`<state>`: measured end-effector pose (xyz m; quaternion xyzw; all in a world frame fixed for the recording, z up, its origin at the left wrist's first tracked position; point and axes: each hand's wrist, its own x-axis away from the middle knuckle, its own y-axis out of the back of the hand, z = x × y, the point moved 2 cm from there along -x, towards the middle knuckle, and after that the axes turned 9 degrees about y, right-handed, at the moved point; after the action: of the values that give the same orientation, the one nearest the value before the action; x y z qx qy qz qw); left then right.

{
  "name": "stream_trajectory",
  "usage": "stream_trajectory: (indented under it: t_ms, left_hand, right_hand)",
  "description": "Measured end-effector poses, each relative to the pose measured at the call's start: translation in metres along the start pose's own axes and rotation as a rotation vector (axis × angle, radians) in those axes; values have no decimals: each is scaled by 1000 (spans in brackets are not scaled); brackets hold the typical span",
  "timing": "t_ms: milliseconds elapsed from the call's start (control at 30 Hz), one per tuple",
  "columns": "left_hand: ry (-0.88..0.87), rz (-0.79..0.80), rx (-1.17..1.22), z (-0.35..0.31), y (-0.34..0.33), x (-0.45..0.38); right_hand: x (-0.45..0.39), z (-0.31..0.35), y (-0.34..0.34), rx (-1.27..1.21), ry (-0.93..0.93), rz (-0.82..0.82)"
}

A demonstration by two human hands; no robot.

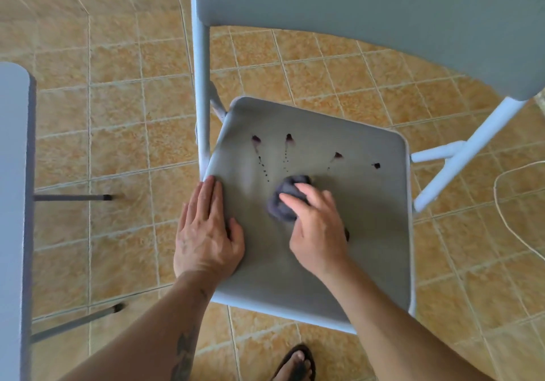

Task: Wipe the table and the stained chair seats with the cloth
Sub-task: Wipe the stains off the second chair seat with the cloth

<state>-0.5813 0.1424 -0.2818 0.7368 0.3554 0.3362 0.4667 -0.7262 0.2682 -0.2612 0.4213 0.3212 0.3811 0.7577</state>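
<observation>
A grey chair seat (368, 233) fills the middle of the head view. Several dark purple stains (289, 140) with drip trails run across its far half. My right hand (317, 227) presses a bunched dark grey cloth (284, 200) onto the seat, just below the stains. My left hand (206, 233) lies flat on the seat's left edge, fingers together, holding nothing. The cloth is partly hidden under my right fingers.
The chair's grey backrest (368, 12) rises at the top, on pale blue frame tubes (202, 85). A white table edge (11, 203) with dark legs stands at far left. Orange floor tiles (118, 115) surround everything. A thin cord (501, 212) lies at right. My sandalled foot (296, 364) is below the seat.
</observation>
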Motion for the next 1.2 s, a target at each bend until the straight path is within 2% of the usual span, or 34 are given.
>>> stream_trajectory:
  t_ms: [133,233,300,433,500,567,667,767,867,1000,1067,1200]
  left_hand:
    - [-4,0,12,2,-2,-2]
    - [2,4,21,2,-2,-2]
    - [6,14,20,2,-1,-2]
    - [2,38,-7,2,1,-3]
    - [-9,40,-13,-2,4,-8]
    - [-31,40,-7,-5,9,-16]
    - [-94,38,-27,-4,11,-28]
    - [-85,52,-25,-1,5,-32]
    - [-59,48,-1,1,1,-36]
    - [-46,53,6,0,-1,-37]
    - [-38,66,5,0,1,-35]
    - [-29,99,13,-4,3,-37]
  right_hand:
    - [-56,28,-26,-4,280,166]
    - [-71,0,-22,143,326,220]
    - [-66,-33,-8,223,184,163]
    - [-37,-86,26,312,-220,6]
    - [-26,-87,32,260,-381,-32]
    - [-27,-70,26,153,-413,-72]
    - [-44,-21,0,-11,-176,-36]
    - [-78,18,-22,-83,33,43]
    - [-118,32,-37,37,221,189]
    - [-139,7,-40,346,377,368]
    - [-141,-22,-27,446,265,336]
    - [-140,-83,3,588,-119,234]
